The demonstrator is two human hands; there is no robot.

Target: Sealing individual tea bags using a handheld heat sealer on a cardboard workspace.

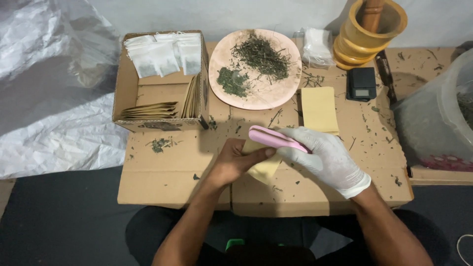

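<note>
My bare left hand (pixel 235 161) holds a small yellow-brown paper pouch (pixel 265 168) just above the cardboard work surface (pixel 167 172). My right hand (pixel 329 156), in a white glove, grips a pink clamp-like handheld tool (pixel 274 138) that lies across the pouch's top edge. Both hands meet at the middle of the cardboard. Another flat pouch (pixel 320 109) of the same colour lies just beyond them.
An open cardboard box (pixel 129 93) at the left holds white sachets and stacked brown pouches. A pink plate (pixel 266 97) carries dried herbs. Behind are a yellow mortar (pixel 363 39), a small black scale (pixel 361 83), a clear bag (pixel 317 47) and a plastic tub (pixel 438 118) at right.
</note>
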